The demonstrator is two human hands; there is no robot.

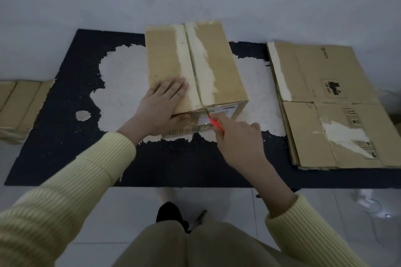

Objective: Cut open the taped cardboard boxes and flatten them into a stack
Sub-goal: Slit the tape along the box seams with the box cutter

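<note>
While my left hand presses flat on the taped box, which stands toward the far edge of the mat, my right hand grips a red cutter at the seam's near end; cutting has barely begun, I judge. Flattened stack, mat's right edge: done. Cardboard at left edge: cut off, state unclear.

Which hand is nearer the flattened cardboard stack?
Right. The right hand, gripping the red knife at the box edge, sits left of the stack; the left hand presses the box top, farther left.
</note>
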